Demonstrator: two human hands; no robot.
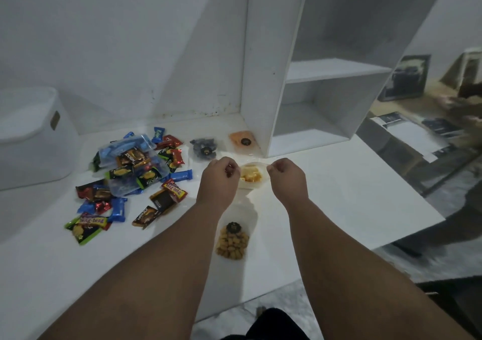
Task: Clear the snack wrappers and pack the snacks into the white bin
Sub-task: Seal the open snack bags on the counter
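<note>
One white bin (pixel 28 136) stands at far left on the white tabletop (pixel 339 196), and it looks lidded. Just right of it lies a loose pile of wrapped snack bars (pixel 130 175) in blue, red and black-green, none yet packed. Further right, a dark packet (pixel 203 148) and an orange packet (pixel 243 141) lie near the wall. At centre, the left hand (pixel 220 176) and right hand (pixel 287 178), fingers curled, each appear to pinch an edge of a clear pack of yellow pieces (pixel 251 176) between them. Whether the pack rests on the tabletop cannot be told. A clear pack of golden nuggets (pixel 231 243) lies nearer the person. Step in hand, by judgement: closing or lifting the yellow pack. The next move would call for carrying it level, well leftward over the pile, to the bin. At right, a white open shelf unit (pixel 313 91) stands on the tabletop. Beyond the table edge lies a blurred floor with dark framed items.
</note>
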